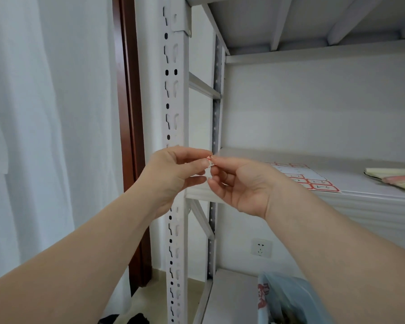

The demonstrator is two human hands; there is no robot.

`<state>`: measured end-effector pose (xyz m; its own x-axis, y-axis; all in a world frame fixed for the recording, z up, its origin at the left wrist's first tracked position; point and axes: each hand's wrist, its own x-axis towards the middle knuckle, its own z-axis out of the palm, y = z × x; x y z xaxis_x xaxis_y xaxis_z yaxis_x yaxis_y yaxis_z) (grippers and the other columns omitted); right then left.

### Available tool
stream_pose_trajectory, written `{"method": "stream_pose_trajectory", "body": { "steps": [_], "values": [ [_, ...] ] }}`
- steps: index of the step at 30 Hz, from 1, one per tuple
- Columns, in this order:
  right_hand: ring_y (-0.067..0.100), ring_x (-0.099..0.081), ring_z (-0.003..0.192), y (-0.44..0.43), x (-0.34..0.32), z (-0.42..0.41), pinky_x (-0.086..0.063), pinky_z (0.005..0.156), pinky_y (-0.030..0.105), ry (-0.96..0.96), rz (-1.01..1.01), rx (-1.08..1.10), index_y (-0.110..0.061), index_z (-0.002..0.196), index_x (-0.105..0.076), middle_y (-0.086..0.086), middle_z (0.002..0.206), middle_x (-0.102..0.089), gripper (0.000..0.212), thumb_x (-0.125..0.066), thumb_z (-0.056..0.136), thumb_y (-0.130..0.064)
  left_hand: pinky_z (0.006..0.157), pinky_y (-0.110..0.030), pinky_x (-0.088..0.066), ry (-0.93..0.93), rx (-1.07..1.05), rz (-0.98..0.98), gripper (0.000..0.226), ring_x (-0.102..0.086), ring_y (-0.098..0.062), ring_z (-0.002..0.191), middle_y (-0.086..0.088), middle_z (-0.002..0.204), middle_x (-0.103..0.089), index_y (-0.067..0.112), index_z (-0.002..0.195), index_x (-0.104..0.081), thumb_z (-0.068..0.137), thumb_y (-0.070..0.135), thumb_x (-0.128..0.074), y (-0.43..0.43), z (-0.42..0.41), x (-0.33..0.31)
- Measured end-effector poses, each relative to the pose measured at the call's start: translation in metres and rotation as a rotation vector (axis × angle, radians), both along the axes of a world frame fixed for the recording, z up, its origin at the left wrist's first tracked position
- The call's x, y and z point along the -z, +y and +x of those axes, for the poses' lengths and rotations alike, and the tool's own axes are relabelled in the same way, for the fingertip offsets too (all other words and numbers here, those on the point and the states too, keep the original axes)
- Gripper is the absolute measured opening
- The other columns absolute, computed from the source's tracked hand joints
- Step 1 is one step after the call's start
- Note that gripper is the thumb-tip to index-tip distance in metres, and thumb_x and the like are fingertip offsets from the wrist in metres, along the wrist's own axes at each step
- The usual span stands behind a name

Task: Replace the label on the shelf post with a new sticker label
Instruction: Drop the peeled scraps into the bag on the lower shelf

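The white slotted shelf post [173,90] runs top to bottom through the middle of the view. In front of it, at mid height, my left hand [173,174] and my right hand [241,185] meet fingertip to fingertip. Between them they pinch a small crumpled red-and-white sticker label [209,160]. A sheet of red-bordered sticker labels [311,180] lies flat on the middle shelf [360,197], just right of my right hand. The part of the post behind my left hand is hidden.
A stack of pastel paper pads [395,177] lies at the shelf's right edge. A blue plastic bag [288,300] sits on the bottom shelf. A wall socket [261,247] shows behind. A brown door frame [131,136] and white curtain [45,113] stand left.
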<state>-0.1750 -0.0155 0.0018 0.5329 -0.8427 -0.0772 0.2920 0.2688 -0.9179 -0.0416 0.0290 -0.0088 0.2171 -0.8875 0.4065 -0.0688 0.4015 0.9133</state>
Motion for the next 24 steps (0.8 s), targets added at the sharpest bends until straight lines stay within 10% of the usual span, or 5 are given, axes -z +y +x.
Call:
{"method": "stream_pose_trajectory", "body": {
  "steps": [9,24],
  "values": [
    [0.012,-0.058,0.054,0.013,0.013,-0.032,-0.059,0.057,0.025,-0.007,0.017,0.065,-0.006,0.081,-0.066,0.004,0.061,-0.061,0.007,-0.069,0.083,-0.012,0.068,-0.019,-0.057,-0.310,-0.253,-0.106,0.008,-0.069,-0.015,0.071,-0.006,0.078,-0.070,0.011,0.085,-0.070,0.086,0.007,-0.063,0.002,-0.038,0.009],
    [0.008,-0.056,0.043,0.033,0.034,-0.090,-0.058,0.052,0.020,0.014,0.022,0.026,-0.005,0.072,-0.063,0.002,0.050,-0.059,0.015,-0.061,0.087,-0.008,0.070,-0.025,-0.059,0.184,0.259,0.139,0.008,-0.064,-0.015,0.066,-0.007,0.071,-0.068,0.006,0.080,-0.068,0.075,0.010,-0.064,0.016,-0.081,0.031]
  ]
}}
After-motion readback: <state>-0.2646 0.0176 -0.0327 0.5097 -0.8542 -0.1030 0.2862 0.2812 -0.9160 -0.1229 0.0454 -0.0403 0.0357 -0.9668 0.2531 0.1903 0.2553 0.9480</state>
